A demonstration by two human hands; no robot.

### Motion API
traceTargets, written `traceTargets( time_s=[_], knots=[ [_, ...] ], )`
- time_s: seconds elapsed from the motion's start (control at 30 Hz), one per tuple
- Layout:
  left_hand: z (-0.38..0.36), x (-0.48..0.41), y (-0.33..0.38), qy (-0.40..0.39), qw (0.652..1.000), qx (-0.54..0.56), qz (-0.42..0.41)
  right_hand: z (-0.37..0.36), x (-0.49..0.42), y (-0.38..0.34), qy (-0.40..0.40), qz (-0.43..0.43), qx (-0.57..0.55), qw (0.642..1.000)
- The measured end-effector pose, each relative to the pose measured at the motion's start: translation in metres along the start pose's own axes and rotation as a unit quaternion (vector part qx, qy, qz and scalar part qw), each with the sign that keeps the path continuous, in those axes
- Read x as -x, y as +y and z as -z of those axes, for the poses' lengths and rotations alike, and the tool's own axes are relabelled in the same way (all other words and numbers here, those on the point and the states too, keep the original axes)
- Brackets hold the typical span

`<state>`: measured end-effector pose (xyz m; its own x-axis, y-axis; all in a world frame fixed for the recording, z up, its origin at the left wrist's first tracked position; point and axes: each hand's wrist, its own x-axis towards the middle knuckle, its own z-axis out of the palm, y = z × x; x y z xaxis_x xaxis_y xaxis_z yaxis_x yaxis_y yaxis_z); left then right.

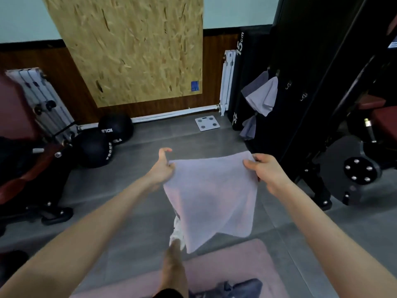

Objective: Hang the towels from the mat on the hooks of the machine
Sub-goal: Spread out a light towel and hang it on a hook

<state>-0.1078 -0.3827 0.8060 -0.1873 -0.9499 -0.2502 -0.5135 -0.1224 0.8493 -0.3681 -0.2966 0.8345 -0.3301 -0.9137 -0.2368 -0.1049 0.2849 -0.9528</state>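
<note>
Left: two black medicine balls (92, 151) by the wall, open grey floor (120, 168) between them and the hands; left hand (162, 168) pinches the upper left corner of a pale towel (211, 194), held spread in the air past the far edge of the pink mat (247, 254); right hand (265, 171) grips its upper right corner. Right: black machine (311, 61) just beyond, grey towels (261, 95) draped on its side, two hooks (288, 84) beside them.

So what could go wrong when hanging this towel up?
The towel, held at its top corners by the left hand and right hand, droops down by the leg, so it might get stepped on. The free hooks look small, so it could slip off. Reaching in might also knock the hung towels beside them.
</note>
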Motion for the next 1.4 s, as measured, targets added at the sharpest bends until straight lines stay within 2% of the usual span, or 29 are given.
traceTargets(
  time_s=[0.07, 0.17, 0.23, 0.3, 0.43, 0.53, 0.63, 0.73, 0.87, 1.03, 1.1, 1.2, 1.3, 1.4],
  knots=[
    [0.004, -0.082, 0.009, -0.063, 0.986, 0.111, 0.107, -0.008, -0.065, -0.003, 0.022, -0.017, -0.020, 0.999],
    [0.024, -0.194, 0.037, -0.236, 0.915, 0.182, 0.271, -0.017, -0.154, -0.021, 0.055, -0.046, -0.045, 0.996],
    [0.040, -0.259, 0.057, -0.303, 0.888, 0.179, 0.296, -0.022, -0.206, -0.042, 0.067, -0.045, -0.060, 0.995],
    [0.050, -0.308, 0.076, -0.344, 0.876, 0.134, 0.311, -0.028, -0.249, -0.064, 0.080, -0.042, -0.065, 0.994],
    [0.060, -0.399, 0.112, -0.361, 0.866, 0.122, 0.323, -0.036, -0.330, -0.104, 0.104, -0.030, -0.060, 0.992],
    [0.062, -0.453, 0.142, -0.328, 0.880, 0.132, 0.317, -0.031, -0.386, -0.119, 0.126, -0.016, -0.062, 0.990],
    [0.053, -0.506, 0.162, -0.216, 0.922, 0.183, 0.263, -0.019, -0.437, -0.128, 0.156, -0.006, -0.062, 0.986],
    [0.033, -0.553, 0.180, -0.216, 0.945, 0.194, 0.150, -0.002, -0.484, -0.129, 0.181, -0.006, -0.064, 0.981],
    [0.003, -0.615, 0.205, -0.212, 0.969, 0.121, 0.041, 0.027, -0.544, -0.129, 0.200, -0.007, -0.065, 0.978],
    [-0.048, -0.680, 0.250, -0.209, 0.973, 0.098, 0.000, 0.078, -0.611, -0.123, 0.214, -0.055, -0.062, 0.973],
    [-0.066, -0.705, 0.268, -0.199, 0.978, 0.068, 0.008, 0.101, -0.633, -0.124, 0.189, -0.099, -0.103, 0.972],
    [-0.089, -0.743, 0.286, -0.242, 0.970, 0.022, 0.029, 0.131, -0.663, -0.131, 0.137, -0.144, -0.148, 0.969],
    [-0.112, -0.767, 0.298, -0.310, 0.943, -0.121, -0.008, 0.150, -0.693, -0.128, 0.146, -0.159, -0.126, 0.968],
    [-0.139, -0.792, 0.301, -0.333, 0.905, -0.253, -0.073, 0.162, -0.720, -0.119, 0.189, -0.160, -0.074, 0.966]
  ],
)
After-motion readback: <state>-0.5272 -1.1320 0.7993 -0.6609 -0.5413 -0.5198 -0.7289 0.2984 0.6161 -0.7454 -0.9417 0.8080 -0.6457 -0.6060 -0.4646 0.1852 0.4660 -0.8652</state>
